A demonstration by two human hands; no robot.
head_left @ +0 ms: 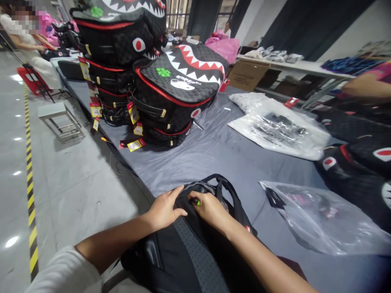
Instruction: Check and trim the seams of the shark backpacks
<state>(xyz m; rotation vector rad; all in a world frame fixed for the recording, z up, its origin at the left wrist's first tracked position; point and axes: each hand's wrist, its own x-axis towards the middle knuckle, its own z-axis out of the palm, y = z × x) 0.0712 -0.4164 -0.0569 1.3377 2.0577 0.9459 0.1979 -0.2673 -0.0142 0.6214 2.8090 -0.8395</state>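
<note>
A black backpack (pixel 183 252) lies at the near edge of the grey desk (pixel 220 158), its grey mesh strap (pixel 195 252) running toward the camera and its handle (pixel 227 185) looping up at the far end. The left hand (pixel 166 209) rests on the backpack's top, its grip loose, fingers spread flat over the fabric. The right hand (pixel 210 209) sits just beside it, its grip narrow, pinching a small green-tipped piece (pixel 196 201) at the backpack's top; what the piece is cannot be told. To the right on the desk lies a clear plastic bag (pixel 324 219) with dark contents. Farther back stand shark-mouth bags (pixel 180 93) in piles, with yellow tags (pixel 133 113) hanging off them. A metal stool (pixel 59 118) stands on the floor (pixel 76 183) to the left, and another person (pixel 27 44) sits at the far left.
</note>
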